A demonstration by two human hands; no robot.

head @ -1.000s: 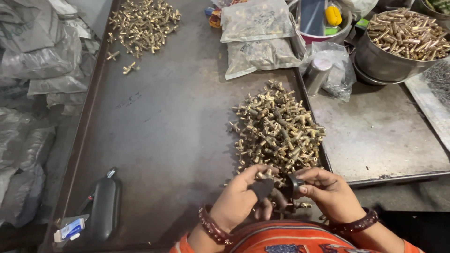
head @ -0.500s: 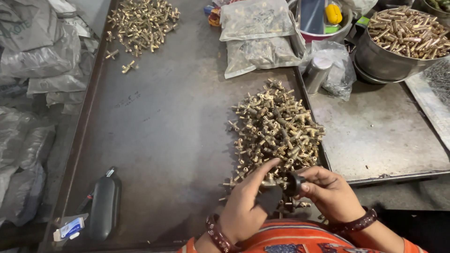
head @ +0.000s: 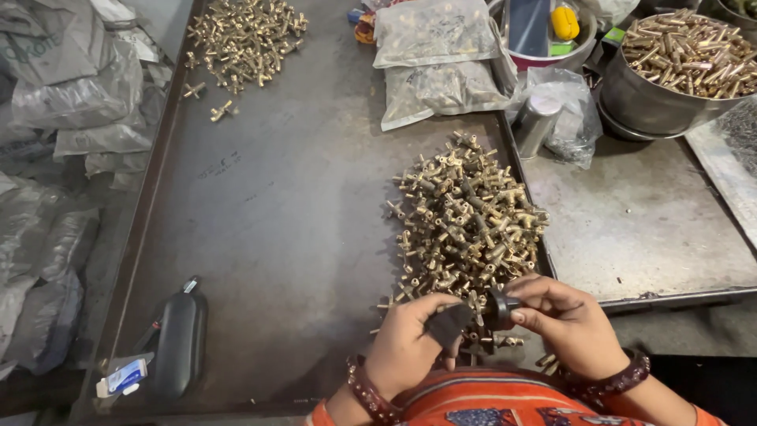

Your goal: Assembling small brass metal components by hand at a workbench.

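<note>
Left hand (head: 406,347) pinches a small dark pad (head: 449,323) between thumb and fingers. Right hand (head: 568,319) grips a small black round part (head: 498,308), fingers closed around it. Both are held close together at the near edge of the table (head: 276,221), just below the near brass fittings pile (head: 465,225). Second brass pile (head: 244,35) sits far left. Steel bowl of brass pins (head: 670,71) sits at right.
</note>
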